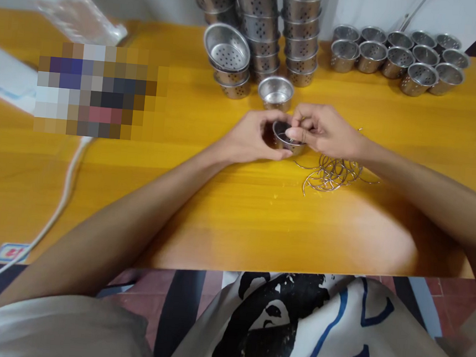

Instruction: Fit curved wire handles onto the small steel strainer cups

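Observation:
My left hand is curled around a small perforated metal cup that sits on the table. Over the cup's mouth, the thumb and fingers of my right hand are pinched on a thin metal wire, of which only a bit shows inside the rim. Just below my right wrist lies a tangled heap of curved metal wires. Another metal cup stands right behind the held one, apart from my hands.
Tall stacks of perforated cups rise at the back, one tilted cup topping the short front stack. Further cups stand in rows at the back right. Left on the yellow table are a plastic bag, a blurred-out patch and a white cable.

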`<state>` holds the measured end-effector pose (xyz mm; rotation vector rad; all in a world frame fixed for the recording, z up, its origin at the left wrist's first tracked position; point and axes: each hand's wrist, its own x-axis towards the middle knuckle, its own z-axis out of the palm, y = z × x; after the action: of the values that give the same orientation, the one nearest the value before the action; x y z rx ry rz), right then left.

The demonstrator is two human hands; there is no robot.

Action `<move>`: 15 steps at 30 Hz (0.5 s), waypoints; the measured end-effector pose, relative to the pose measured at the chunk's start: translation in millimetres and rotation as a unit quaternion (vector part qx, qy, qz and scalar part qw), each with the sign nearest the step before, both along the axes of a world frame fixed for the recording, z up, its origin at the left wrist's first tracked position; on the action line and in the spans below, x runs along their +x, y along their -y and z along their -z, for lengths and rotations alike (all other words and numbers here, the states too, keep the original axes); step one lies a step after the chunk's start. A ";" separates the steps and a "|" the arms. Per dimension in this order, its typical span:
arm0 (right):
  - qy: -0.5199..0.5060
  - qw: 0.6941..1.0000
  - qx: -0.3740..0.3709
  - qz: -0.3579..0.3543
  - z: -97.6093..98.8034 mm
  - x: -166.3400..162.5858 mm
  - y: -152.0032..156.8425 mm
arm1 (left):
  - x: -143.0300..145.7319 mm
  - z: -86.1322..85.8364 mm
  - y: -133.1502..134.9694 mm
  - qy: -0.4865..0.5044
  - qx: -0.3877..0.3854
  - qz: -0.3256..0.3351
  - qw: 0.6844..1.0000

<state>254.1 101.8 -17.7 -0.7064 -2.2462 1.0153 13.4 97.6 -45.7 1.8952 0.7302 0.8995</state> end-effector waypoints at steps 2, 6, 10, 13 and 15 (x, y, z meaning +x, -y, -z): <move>-0.020 0.999 -0.030 -0.016 1.9 1.2 -2.3 | 0.3 0.0 -0.2 0.005 -0.010 -0.001 1.000; -0.034 0.994 -0.082 -0.057 0.9 3.9 -5.7 | -0.5 1.4 -2.3 0.003 -0.005 0.009 1.000; -0.039 0.988 -0.128 -0.074 -2.6 5.8 -5.3 | -1.9 3.5 -4.5 0.007 -0.008 0.009 1.000; -0.038 0.985 -0.157 -0.063 -3.8 5.4 -3.0 | -2.3 5.2 -5.3 0.014 -0.011 0.008 1.000; -0.036 0.983 -0.171 -0.059 -3.3 4.6 -1.9 | -2.2 5.8 -5.3 0.012 -0.009 0.005 1.000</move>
<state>258.7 103.7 -14.4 -0.6703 -2.0922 1.4832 11.2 103.0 -51.4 1.8679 0.7107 0.9061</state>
